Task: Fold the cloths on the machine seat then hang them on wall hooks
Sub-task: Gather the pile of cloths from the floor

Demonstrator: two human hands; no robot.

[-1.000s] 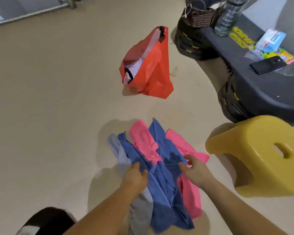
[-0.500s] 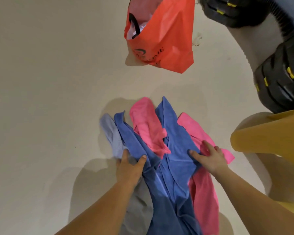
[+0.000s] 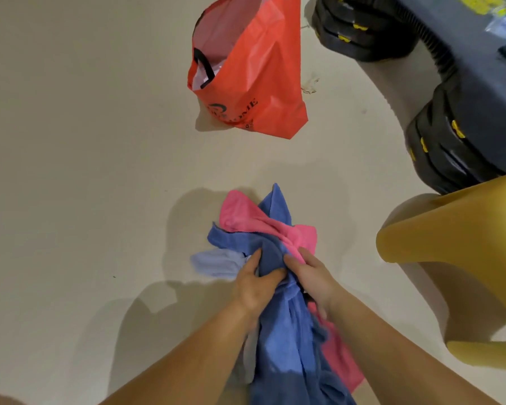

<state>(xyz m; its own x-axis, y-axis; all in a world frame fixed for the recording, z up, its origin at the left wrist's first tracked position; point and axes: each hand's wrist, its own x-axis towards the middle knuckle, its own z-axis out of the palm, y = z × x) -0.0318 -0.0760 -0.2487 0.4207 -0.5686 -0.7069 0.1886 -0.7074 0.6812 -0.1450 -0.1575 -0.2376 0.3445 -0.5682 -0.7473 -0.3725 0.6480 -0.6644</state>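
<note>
A bunch of cloths lies on the beige floor in front of me: a blue cloth point(image 3: 287, 331), a pink cloth point(image 3: 246, 214) and a pale lilac cloth point(image 3: 216, 263). My left hand point(image 3: 254, 287) grips the bunch from the left, thumb and fingers curled round the blue cloth. My right hand point(image 3: 313, 279) clasps the same bunch from the right, against the pink cloth. The two hands nearly touch. The cloth ends fan out beyond my fingers, and the rest trails back toward me between my forearms.
An open red bag point(image 3: 254, 71) stands on the floor ahead. A black machine point(image 3: 465, 118) with yellow marks fills the upper right. A yellow plastic stool point(image 3: 456, 258) stands close on my right. Bare floor point(image 3: 70, 171) stretches to the left.
My hands have come together from the spread cloths' sides and gathered them into one bunch. The cloth ends, fanned out before, are now pulled in.
</note>
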